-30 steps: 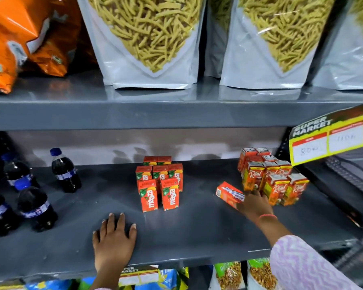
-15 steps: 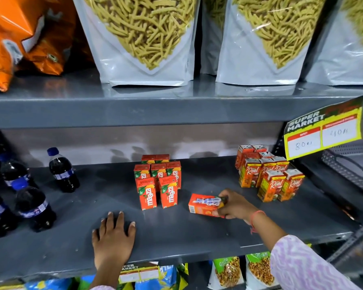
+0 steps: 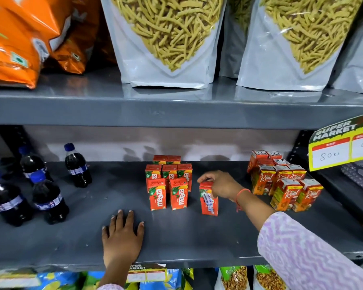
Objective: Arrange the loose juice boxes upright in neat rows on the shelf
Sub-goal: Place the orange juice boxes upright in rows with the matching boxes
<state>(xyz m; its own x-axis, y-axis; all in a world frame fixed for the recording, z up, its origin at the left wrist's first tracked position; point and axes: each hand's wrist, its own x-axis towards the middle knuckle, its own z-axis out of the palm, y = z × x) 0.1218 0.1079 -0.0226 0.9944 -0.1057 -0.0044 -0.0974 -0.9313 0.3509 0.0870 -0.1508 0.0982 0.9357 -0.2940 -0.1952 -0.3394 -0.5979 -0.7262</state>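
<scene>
On the grey middle shelf (image 3: 197, 237) several red Maaza juice boxes (image 3: 169, 183) stand upright in rows. Just right of their front row stands one more red juice box (image 3: 209, 203), upright, its back face with a straw toward me. My right hand (image 3: 220, 185) grips its top from above. A second group of orange Real juice boxes (image 3: 281, 183) stands upright further right. Near the shelf's front edge my left hand (image 3: 122, 237) lies flat, palm down, fingers spread and holding nothing.
Several dark cola bottles (image 3: 48, 197) stand at the shelf's left end. Snack pouches (image 3: 168, 38) and orange bags (image 3: 15, 42) fill the shelf above. A yellow price tag (image 3: 342, 145) hangs at the right. More packets (image 3: 235, 279) sit on the shelf below.
My right hand carried the lying juice box leftward from beside the Real boxes, turned it upright and set it next to the Maaza front row. My left hand stayed flat on the shelf.
</scene>
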